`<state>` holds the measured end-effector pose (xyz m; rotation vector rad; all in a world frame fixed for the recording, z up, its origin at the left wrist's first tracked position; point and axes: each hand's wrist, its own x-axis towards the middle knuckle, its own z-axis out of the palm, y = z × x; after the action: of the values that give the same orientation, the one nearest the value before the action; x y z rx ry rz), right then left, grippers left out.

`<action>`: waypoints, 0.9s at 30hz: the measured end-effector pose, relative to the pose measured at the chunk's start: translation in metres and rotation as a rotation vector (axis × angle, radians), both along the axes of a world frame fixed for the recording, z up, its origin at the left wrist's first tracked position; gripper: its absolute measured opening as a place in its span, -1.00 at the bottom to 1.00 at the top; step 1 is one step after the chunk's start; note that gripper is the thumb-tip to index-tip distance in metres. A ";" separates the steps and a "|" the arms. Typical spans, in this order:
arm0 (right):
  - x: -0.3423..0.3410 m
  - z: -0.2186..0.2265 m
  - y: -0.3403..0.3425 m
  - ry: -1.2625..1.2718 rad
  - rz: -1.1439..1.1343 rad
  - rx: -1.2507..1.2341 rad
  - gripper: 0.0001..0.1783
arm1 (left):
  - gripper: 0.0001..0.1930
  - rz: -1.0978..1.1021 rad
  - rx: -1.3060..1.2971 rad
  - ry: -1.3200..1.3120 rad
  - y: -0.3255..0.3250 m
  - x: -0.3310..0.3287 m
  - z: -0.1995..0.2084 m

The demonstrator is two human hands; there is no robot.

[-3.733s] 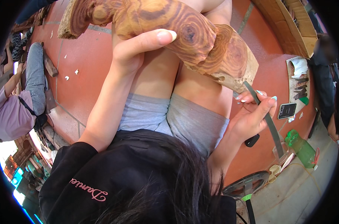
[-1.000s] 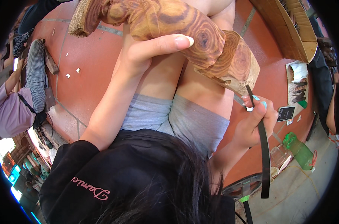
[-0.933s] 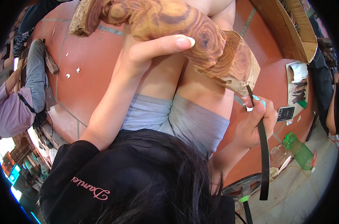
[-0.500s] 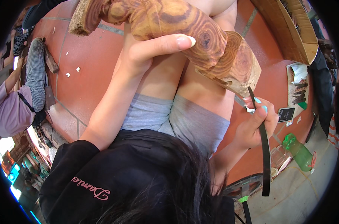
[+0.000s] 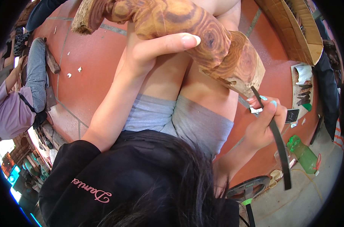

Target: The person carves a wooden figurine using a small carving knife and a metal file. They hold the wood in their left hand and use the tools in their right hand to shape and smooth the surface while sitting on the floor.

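A carved, polished piece of wood (image 5: 213, 41) with swirling brown and yellow grain lies across the top, above my bare thighs. My left hand (image 5: 153, 51) grips it from below, thumb along the near side and the other fingers hidden behind it. Both ends of the wood look rough and pale. In my right hand (image 5: 264, 123) a long, flat, dark strip (image 5: 280, 149) is pinched between thumb and fingers. Its upper tip meets the pale right end of the wood, while the rest slants down to the right. Whether it is a file or an abrasive strip, I cannot make out.
A cardboard box (image 5: 293, 34) stands at the upper right, near a board with small dark tools (image 5: 304, 94). A green plastic bottle (image 5: 304, 155) lies right of my hand, beyond a round fan-like grille (image 5: 251, 187). Another person (image 5: 15, 109) sits at the left on the red tiles.
My right hand has shifted slightly right, and the strip's lower end has swung right and up. The wood has moved very slightly right; my left hand keeps its grip.
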<state>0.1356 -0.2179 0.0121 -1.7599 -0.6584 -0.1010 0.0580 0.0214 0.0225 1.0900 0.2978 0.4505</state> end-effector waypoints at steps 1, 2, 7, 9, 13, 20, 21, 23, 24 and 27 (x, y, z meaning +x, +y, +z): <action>0.000 0.000 0.001 0.067 -0.024 0.023 -0.75 | -0.64 0.006 0.054 -0.025 0.001 0.000 0.000; -0.001 0.001 0.003 0.108 -0.050 0.048 -0.73 | -0.66 0.012 0.109 -0.051 0.002 0.000 -0.001; -0.013 0.007 0.018 0.257 -0.279 0.116 -0.68 | -0.72 0.026 0.292 -0.137 0.004 0.006 -0.003; -0.014 0.007 0.021 0.301 -0.325 0.152 -0.67 | -0.58 0.021 0.287 -0.061 0.003 0.005 0.000; -0.016 0.011 0.029 0.369 -0.390 0.196 -0.66 | -0.29 0.007 0.284 0.084 0.002 0.003 0.005; -0.015 0.010 0.026 0.329 -0.375 0.193 -0.69 | -0.30 0.018 0.295 0.066 0.002 0.005 0.004; -0.014 0.006 0.025 0.219 -0.333 0.151 -0.70 | -0.31 0.032 0.288 0.055 0.003 0.004 0.002; -0.012 0.005 0.022 0.028 -0.256 0.024 -0.71 | -0.31 0.093 0.280 0.008 0.004 0.004 -0.007; -0.012 0.006 0.019 -0.050 -0.220 -0.061 -0.71 | -0.31 0.100 0.280 0.011 0.003 0.004 -0.007; -0.010 0.008 0.018 0.054 -0.199 -0.033 -0.71 | -0.46 0.082 0.277 -0.039 0.002 0.005 -0.006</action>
<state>0.1256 -0.2003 0.0205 -1.8505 -0.4475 -0.1795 0.0626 0.0233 0.0161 1.3400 0.2510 0.5984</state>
